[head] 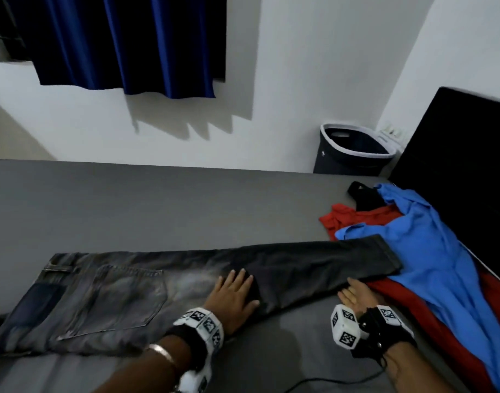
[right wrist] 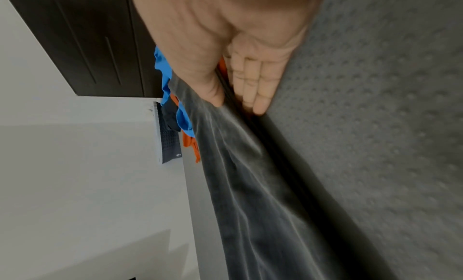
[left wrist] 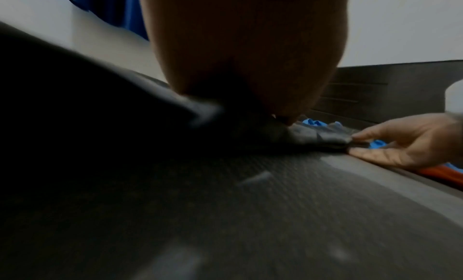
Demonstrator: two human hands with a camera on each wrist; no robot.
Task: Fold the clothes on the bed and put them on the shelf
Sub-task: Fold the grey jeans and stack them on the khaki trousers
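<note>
one jeans (head: 163,290), three tops (head: 413,242), one hamper (head: 353,154), two hands (head: 233,295)

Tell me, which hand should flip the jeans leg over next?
Probably the right hand: it pinches the jeans leg's edge nearer the cuff, while the left hand presses flat mid-leg.
</note>
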